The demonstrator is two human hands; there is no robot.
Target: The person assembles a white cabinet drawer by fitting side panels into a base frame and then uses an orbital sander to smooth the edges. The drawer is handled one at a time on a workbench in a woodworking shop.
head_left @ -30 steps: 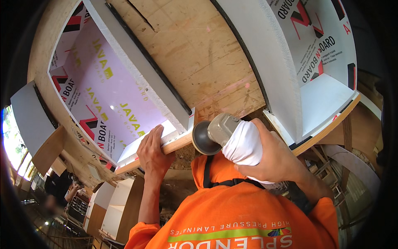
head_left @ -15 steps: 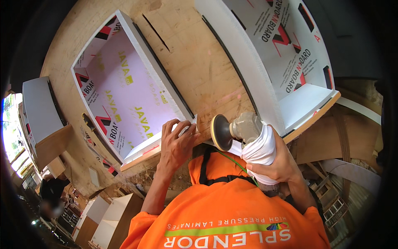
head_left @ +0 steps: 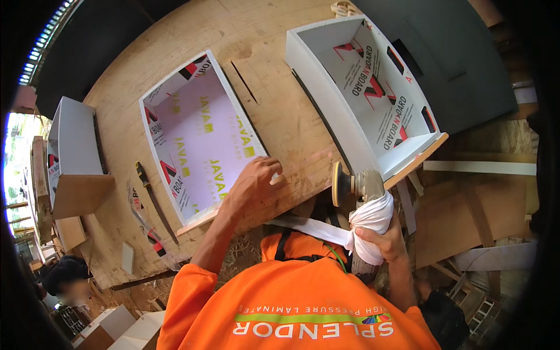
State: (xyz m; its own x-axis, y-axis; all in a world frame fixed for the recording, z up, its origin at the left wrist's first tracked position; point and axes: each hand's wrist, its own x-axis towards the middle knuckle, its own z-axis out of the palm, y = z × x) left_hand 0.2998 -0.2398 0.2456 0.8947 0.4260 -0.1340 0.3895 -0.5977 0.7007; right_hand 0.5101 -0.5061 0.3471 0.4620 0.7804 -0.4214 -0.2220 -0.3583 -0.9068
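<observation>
My right hand (head_left: pixel 382 239) is closed round a handheld disc sander (head_left: pixel 370 185), over a white cloth (head_left: pixel 373 216) wrapped on its body. The sander's round pad (head_left: pixel 340 185) faces left, just off the near edge of the workbench. A shallow open white box (head_left: pixel 201 131) with a lilac bottom lies on the left. My left hand (head_left: pixel 255 182) has its fingers curled over that box's near right corner; a small white bit shows at the fingertips, and the palm side is hidden.
A second white box (head_left: pixel 326 87) stands on the wooden workbench (head_left: pixel 291 137) to the right. A handsaw (head_left: pixel 153 198) and crumpled plastic wrap (head_left: pixel 140 216) lie left. A white box with a wooden front (head_left: pixel 81 192) stands far left. Another person (head_left: pixel 65 277) is at lower left.
The view has shifted, showing more of the bench. The sander's pad has moved right, farther from my left hand. My left hand stays at the box corner, its wrist turned more over it.
</observation>
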